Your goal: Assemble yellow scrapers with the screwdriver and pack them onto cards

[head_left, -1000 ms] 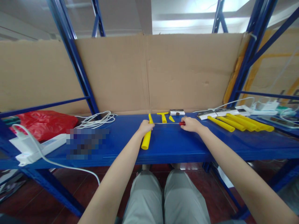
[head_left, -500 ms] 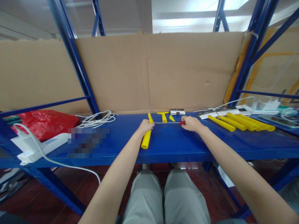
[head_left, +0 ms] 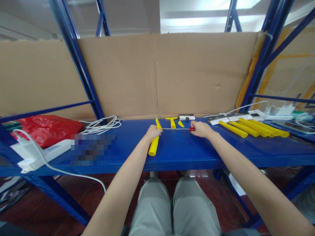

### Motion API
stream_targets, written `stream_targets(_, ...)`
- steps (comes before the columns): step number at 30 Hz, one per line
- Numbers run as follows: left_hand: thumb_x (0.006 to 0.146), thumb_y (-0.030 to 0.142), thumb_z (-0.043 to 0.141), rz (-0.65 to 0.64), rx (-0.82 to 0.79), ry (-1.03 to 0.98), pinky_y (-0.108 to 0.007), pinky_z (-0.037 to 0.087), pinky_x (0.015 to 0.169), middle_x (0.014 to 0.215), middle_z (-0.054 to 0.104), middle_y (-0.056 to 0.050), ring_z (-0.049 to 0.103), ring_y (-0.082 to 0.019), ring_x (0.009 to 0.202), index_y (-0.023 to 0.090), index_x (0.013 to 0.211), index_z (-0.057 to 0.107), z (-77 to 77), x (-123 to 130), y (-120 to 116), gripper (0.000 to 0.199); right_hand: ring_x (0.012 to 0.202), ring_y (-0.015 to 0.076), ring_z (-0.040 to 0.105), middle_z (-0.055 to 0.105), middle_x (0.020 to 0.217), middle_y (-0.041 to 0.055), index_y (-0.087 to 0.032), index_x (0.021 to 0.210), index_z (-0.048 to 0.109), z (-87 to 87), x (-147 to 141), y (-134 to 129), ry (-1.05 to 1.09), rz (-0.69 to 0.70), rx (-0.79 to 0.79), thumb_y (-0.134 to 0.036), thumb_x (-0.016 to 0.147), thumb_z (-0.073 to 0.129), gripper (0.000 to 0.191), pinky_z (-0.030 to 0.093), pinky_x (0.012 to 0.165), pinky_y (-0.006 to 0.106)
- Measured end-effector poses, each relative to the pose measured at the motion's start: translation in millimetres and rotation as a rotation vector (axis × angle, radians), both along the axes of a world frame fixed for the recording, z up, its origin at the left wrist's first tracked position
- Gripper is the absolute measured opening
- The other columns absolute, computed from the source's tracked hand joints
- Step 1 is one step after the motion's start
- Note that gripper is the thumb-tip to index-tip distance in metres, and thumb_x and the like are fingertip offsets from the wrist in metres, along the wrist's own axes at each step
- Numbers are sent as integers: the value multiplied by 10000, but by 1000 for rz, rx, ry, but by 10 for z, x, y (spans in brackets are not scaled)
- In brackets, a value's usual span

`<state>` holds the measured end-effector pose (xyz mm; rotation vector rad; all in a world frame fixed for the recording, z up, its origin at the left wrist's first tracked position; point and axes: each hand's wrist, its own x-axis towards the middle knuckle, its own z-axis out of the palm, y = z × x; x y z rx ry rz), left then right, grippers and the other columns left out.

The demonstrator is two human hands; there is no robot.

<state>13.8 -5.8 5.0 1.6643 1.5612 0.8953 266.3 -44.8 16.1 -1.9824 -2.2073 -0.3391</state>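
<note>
My left hand (head_left: 154,132) is wrapped round the middle of a yellow tube (head_left: 153,146) whose wide end points toward me. In my right hand (head_left: 199,128) is the red handle of a screwdriver (head_left: 191,129). Its thin metal shaft runs left across to the tube, and its tip is hidden at my left fingers. Behind the shaft lie a yellow T-shaped piece (head_left: 173,123) and a small yellow wedge (head_left: 181,124).
Several yellow tubes (head_left: 243,127) lie at the right on the blue shelf (head_left: 182,154). A small black-and-white box (head_left: 187,117) stands at the back. At the left are a red bag (head_left: 49,129), a coiled white cable (head_left: 105,125) and a power strip (head_left: 52,152).
</note>
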Motion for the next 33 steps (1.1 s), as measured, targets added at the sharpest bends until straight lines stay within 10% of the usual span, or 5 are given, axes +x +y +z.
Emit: stream_targets(33,787,77,565,-15,-2,-30,-226,385,458,496,506,26,460,-93,396,118,679,550,44,5,-60,117,847,207,621,673,953,81,-197,945,589,-40,79,71,89,60,-50,-243,764,544,192,381,660,256)
